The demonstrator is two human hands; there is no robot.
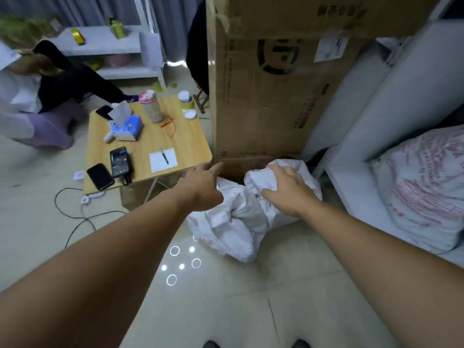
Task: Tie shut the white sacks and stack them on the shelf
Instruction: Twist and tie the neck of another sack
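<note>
Pale glossy floor tiles (226, 310) throw back a ring of bright light spots (181, 266), a low light-wood table (185, 146) stands just beside a tall brown cardboard box (263, 109), with grey curtains (170, 21) and a white low shelving unit (100, 43) behind.

Both arms bare, stretched forward and down, converging toward the middle. The left hand (203, 187) is back-up, fingers nearly straight and pointing ahead, gripping nothing. The right hand (286, 189) is palm-down, fingers spread and slightly bent, thumb out toward the left, lying flat. Hands are near each other, not touching; wrists roughly level.
</note>
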